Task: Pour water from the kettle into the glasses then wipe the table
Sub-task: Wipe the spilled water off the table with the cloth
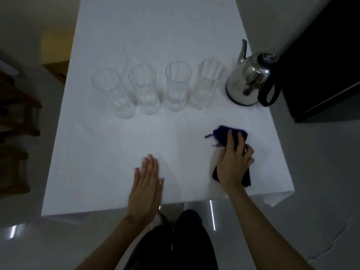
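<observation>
Cloth [229,133], dark purple and bunched, lies on the white table [155,36] toward the near right corner, with loose threads trailing off its left side. The right hand [233,162] presses down on it, fingers curled over the top of the fabric and gripping it, while part of the cloth shows beneath the wrist. The left hand [146,182] rests flat on the tabletop near the front edge, fingers straight and together, holding nothing.

Farther back, four tall clear glasses stand upright in a row across the middle of the table: the far-left glass [113,92], the second glass [145,88], the third glass [177,84] and the right-hand glass [207,82]. They stand near one another without touching. Whether they hold water cannot be told in the dim light.

Just beside the right-hand glass, at the table's right edge, stands the stainless steel kettle [249,82], upright, its spout pointing away and its black handle [269,94] turned toward the near right.

A dark cabinet [321,55] stands to the right of the table, and a wooden chair [17,106] to the left.
</observation>
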A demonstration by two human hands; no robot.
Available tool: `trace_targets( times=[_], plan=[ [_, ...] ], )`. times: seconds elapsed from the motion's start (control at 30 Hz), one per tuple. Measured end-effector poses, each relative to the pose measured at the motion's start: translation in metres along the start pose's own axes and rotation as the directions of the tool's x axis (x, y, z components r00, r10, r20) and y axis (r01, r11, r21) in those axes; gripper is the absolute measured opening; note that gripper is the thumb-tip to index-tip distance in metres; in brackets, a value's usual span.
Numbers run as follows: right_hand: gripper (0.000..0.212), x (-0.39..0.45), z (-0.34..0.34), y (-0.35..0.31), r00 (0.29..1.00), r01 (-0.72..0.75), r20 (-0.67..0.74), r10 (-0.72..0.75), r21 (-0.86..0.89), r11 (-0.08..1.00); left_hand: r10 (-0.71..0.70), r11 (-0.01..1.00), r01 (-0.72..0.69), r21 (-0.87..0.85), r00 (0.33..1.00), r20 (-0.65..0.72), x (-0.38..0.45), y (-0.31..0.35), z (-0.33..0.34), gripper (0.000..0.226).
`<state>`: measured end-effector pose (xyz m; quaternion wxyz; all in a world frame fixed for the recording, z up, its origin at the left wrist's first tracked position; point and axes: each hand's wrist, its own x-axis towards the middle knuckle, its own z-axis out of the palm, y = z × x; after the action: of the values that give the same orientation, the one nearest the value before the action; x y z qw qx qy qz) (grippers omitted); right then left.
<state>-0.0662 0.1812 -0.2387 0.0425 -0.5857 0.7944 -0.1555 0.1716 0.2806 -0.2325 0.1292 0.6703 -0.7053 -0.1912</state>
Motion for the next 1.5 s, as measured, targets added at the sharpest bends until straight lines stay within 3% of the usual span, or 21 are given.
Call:
trace_targets(
  times=[0.1, 0.2, 0.33, 0.4, 0.47, 0.57, 0.67, 0.73, 0.9, 1.03, 1.13, 1.27, 1.33, 1.4, 1.5],
  plan=[
    [0.051, 0.023, 0.012, -0.035, 1.000, 0.003, 0.010, -0.003, 0.014, 1.000, -0.001, 0.999, 0.002, 0.052, 1.000, -0.021, 0.000, -0.008, -0.001, 0.058],
    [0.052, 0.018, 0.023, -0.074, 0.984, 0.166, 0.047, -0.169, 0.062, 0.984, -0.002, 0.995, 0.005, 0.102, 0.999, -0.036, -0.002, -0.007, 0.001, 0.059],
    [0.049, -0.021, 0.021, -0.074, 0.858, 0.497, 0.098, -0.503, 0.081, 0.864, -0.006, 0.994, 0.011, 0.107, 0.999, -0.050, -0.003, -0.009, 0.002, 0.059],
    [0.047, -0.032, 0.014, -0.047, 0.825, 0.552, 0.085, -0.559, 0.094, 0.828, 0.004, 0.996, 0.001, 0.094, 0.999, -0.054, -0.003, -0.009, 0.001, 0.059],
    [0.046, -0.030, 0.006, -0.017, 0.847, 0.526, 0.049, -0.529, 0.065, 0.848, 0.007, 0.996, -0.001, 0.091, 0.998, -0.060, -0.002, -0.008, 0.001, 0.059],
    [0.047, -0.004, 0.001, 0.004, 0.941, 0.339, 0.019, -0.339, 0.006, 0.941, 0.005, 0.995, 0.002, 0.103, 0.997, -0.071, -0.002, -0.007, 0.002, 0.060],
    [0.049, 0.028, 0.011, -0.022, 0.990, 0.144, 0.004, -0.144, 0.006, 0.990, 0.012, 0.994, -0.003, 0.111, 0.997, -0.081, -0.001, -0.006, 0.002, 0.060],
    [0.051, 0.034, 0.020, -0.056, 0.983, 0.180, 0.022, -0.180, 0.014, 0.984, 0.003, 0.994, 0.006, 0.110, 0.996, -0.085, -0.002, -0.006, 0.002, 0.060],
    [0.049, -0.013, 0.026, -0.090, 0.825, 0.552, 0.100, -0.556, 0.070, 0.831, -0.005, 0.989, 0.018, 0.147, 0.996, -0.093, -0.003, -0.006, 0.002, 0.060],
    [0.049, -0.038, 0.007, -0.037, 0.728, 0.660, 0.145, -0.670, 0.117, 0.742, -0.010, 0.992, 0.021, 0.124, 0.996, -0.093, -0.003, -0.005, 0.002, 0.061],
    [0.050, -0.025, -0.007, 0.014, 0.814, 0.572, 0.101, -0.572, 0.030, 0.820, -0.005, 0.995, 0.014, 0.098, 0.995, -0.095, -0.003, -0.005, 0.000, 0.061],
    [0.046, 0.014, -0.003, 0.029, 0.986, 0.166, -0.014, -0.167, -0.041, 0.985, -0.015, 1.000, 0.017, 0.020, 0.994, -0.106, -0.002, -0.006, -0.002, 0.060],
    [0.043, 0.027, 0.008, 0.005, 0.997, -0.017, -0.071, 0.014, -0.031, 0.999, -0.063, 0.994, 0.051, -0.093, 0.989, -0.134, -0.003, -0.008, -0.008, 0.060],
    [0.041, 0.030, 0.020, -0.028, 0.989, -0.110, -0.099, 0.109, -0.008, 0.994, -0.137, 0.982, 0.111, -0.152, 0.974, -0.178, -0.004, -0.019, -0.017, 0.059],
    [0.041, 0.019, 0.033, -0.079, 0.996, -0.051, -0.078, 0.052, 0.017, 0.999, -0.268, 0.960, 0.238, -0.148, 0.932, -0.246, -0.005, -0.053, -0.034, 0.061]
  ],
)
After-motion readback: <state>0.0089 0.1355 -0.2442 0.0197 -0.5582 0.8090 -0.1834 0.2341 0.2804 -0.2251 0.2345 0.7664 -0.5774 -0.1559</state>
